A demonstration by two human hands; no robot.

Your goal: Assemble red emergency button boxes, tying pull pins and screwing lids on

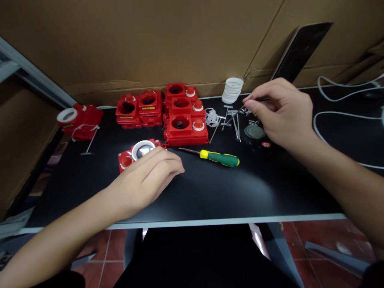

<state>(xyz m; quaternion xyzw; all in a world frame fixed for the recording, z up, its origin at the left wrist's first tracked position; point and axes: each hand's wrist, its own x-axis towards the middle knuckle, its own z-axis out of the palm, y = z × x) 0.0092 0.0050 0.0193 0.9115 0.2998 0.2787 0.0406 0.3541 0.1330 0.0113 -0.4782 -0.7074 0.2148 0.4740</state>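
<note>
My right hand (277,106) pinches a thin metal rod (239,112) between thumb and fingertips. The rod slants down left over several loose T-shaped metal pieces (237,127). At left centre, my left hand (154,176) is closed, fingers together and curled down; its fingertips and anything in them are hidden. Behind and partly under it lies a red housing (126,161) with a white ring (144,149) round a clear disc; whether the hand touches it I cannot tell. Between the hands lies a green and yellow screwdriver (220,157), its tip pointing left.
Several red housings (186,134) stand at the back. Another housing (87,120) on the left has a T-shaped piece (91,141) tied on by white cord. Stacked white rings (232,90), coiled cord (211,117), clear discs (254,132) and a dark panel (303,50) are on the right.
</note>
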